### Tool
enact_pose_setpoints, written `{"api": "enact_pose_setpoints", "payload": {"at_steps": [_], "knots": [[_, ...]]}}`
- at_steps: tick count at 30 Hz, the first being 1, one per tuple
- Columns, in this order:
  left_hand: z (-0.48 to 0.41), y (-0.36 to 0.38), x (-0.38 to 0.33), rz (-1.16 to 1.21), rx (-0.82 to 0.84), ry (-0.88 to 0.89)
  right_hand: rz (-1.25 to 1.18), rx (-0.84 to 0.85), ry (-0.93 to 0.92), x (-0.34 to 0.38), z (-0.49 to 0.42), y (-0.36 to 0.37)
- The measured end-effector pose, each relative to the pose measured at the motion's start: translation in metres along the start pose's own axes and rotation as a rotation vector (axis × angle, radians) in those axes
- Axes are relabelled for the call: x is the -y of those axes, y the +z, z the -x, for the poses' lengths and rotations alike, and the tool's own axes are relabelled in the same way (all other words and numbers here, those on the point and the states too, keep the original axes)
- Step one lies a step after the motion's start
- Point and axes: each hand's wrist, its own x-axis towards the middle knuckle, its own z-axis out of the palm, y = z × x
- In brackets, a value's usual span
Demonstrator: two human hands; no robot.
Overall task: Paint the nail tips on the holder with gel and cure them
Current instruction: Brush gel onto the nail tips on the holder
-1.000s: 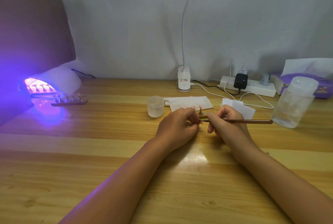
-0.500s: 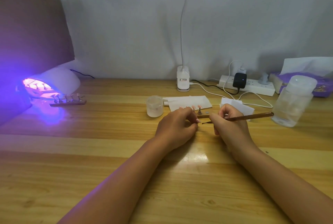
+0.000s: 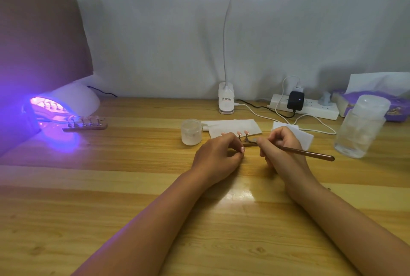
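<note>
Leftmost: curing lamp (image 3: 75,100), white dome, lit violet inside, at the far left of the table (image 3: 133,187), below a brown board (image 3: 40,31). Just before its mouth: second holder (image 3: 85,127), flat on the wood, row of tips upright on it. Centre, rear: desk lamp (image 3: 225,100), clip base by the wall, bright bar overhead. Nearer: small frosted jar (image 3: 191,131), beside a white paper (image 3: 230,126). Left hand (image 3: 218,156): fingers curled, gripping the left part of the holder (image 3: 249,143), most of that end hidden under them. Holder: low on the table between the two hands, in front of the paper; two pink nail tips (image 3: 246,132) upright on stalks at its exposed right end. Right hand (image 3: 279,144): just apart from the left, pinching a brown brush (image 3: 310,154), handle pointing right, bristle end at the holder; contact with a tip not discernible. Right, rear: power strip (image 3: 315,110) with plugs and cables. Far right: clear bottle (image 3: 361,127), tissue box (image 3: 399,109) behind it.
</note>
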Motion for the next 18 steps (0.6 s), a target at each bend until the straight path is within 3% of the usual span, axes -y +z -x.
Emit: {"api": "enact_pose_setpoints", "payload": {"at_steps": [12, 18], "knots": [[-0.0007, 0.0002, -0.0024, -0.008, -0.001, 0.015, 0.075, -0.012, 0.03, -0.0009, -0.0007, 0.0024], [-0.0002, -0.0002, -0.0017, 0.011, -0.018, 0.033, -0.017, 0.016, 0.019, -0.0003, 0.0005, -0.0002]]}}
